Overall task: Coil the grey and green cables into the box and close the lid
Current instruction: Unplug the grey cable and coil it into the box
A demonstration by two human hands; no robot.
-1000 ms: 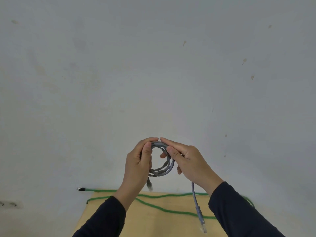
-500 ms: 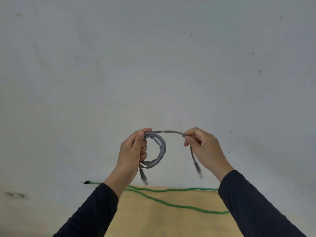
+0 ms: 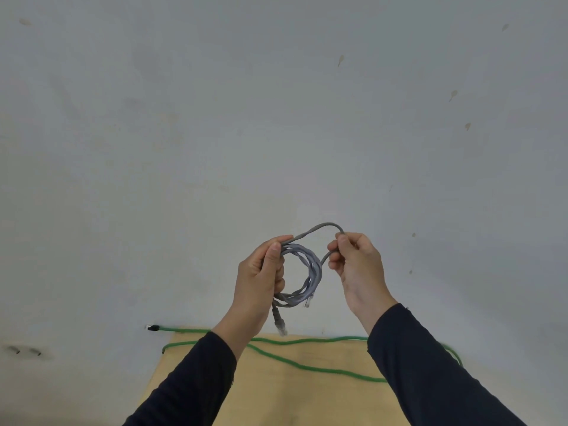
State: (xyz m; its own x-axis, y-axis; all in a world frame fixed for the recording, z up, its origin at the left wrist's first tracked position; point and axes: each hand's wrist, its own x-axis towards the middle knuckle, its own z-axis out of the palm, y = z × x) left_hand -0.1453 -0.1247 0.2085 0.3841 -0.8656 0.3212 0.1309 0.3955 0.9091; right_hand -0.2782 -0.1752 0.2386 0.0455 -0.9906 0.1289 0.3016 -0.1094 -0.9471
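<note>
The left hand (image 3: 261, 281) clamps the thin grey network cable's (image 3: 310, 272) coil so its turns stay together. The right hand (image 3: 353, 259) pinches the tail, likely for wrapping.

Cable (image 3: 307, 368) across table (image 3: 307, 401)

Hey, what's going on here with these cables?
A person is coiling the grey cable in the air. The left hand grips the finished loops, while the right hand pinches the loose end, arched between the two hands. The green cable lies uncoiled on the wooden table below. No box is in view.
</note>
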